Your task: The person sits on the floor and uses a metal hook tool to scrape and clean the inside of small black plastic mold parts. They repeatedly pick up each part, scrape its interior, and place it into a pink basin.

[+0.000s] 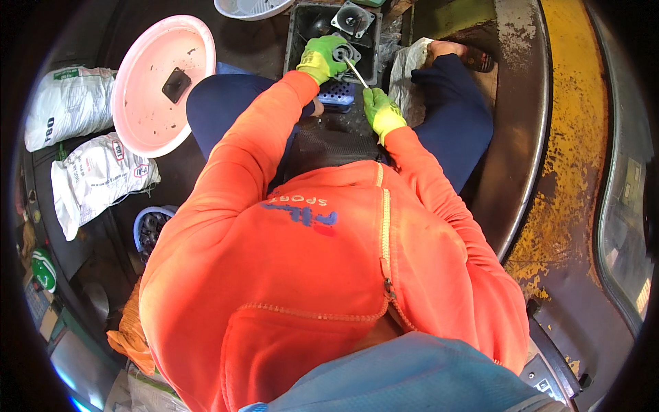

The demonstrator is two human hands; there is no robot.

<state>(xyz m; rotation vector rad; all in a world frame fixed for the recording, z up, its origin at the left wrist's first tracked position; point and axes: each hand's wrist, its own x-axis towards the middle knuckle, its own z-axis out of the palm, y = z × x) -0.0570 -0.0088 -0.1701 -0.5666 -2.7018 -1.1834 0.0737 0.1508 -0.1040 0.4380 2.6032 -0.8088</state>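
— Gloved left hand [321, 60]: grasping what?
— One round metal part [345, 53], held over the black tray [291, 41]; the right hand [382, 113] is clenched round a slim rod [356, 72].
— And their relation?
— From the right hand, the part lies forward and left. The rod's long axis slants toward it, far end at its face; contact cannot be told. The left hand is nearer.
— Containers?
— Tray: a square-framed piece [353, 19], far right. Pink basin [125, 82]: one dark squarish piece [176, 84]. Blue bucket [137, 226]: dark pieces [152, 230].
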